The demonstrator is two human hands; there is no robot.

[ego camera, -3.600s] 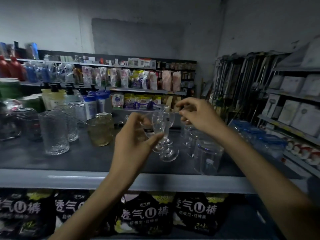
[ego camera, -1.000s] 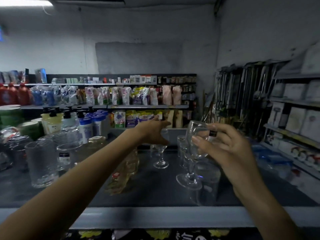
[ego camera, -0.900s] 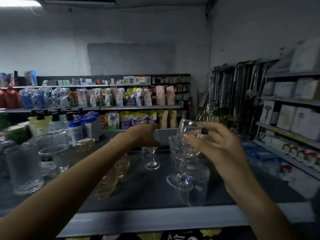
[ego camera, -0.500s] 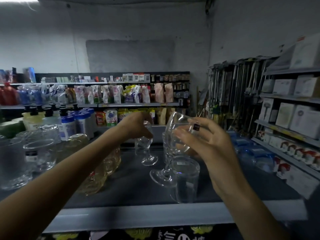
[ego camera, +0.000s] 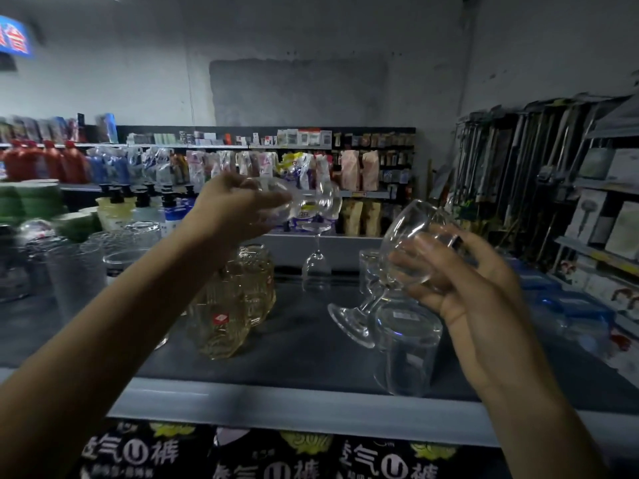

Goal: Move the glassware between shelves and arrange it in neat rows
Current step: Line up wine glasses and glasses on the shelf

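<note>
The grey shelf point(ego camera: 311, 402) carries the glassware, with amber glasses point(ego camera: 224, 316) in its middle and an upturned tumbler point(ego camera: 408, 350) near the front edge on the right. Compared with half a second ago, the left hand point(ego camera: 228, 212) is now higher; the first wine glass point(ego camera: 307, 202), which it grips by the bowl and whose foot was low by the shelf, is lifted well above it and seems to lie sideways, though blur hides the detail. The right hand point(ego camera: 484, 299) curls its fingers round the bowl of the second wine glass point(ego camera: 411, 219); this one leans more than before, and its foot points down and left, just beside the tumbler. Under the first wine glass a third stemmed glass point(ego camera: 316, 267) seems to stand upside down on the shelf. I judge that both held glasses are in the air and neither is placed, so their row is not yet made; the tilted foot can knock the tumbler.
</note>
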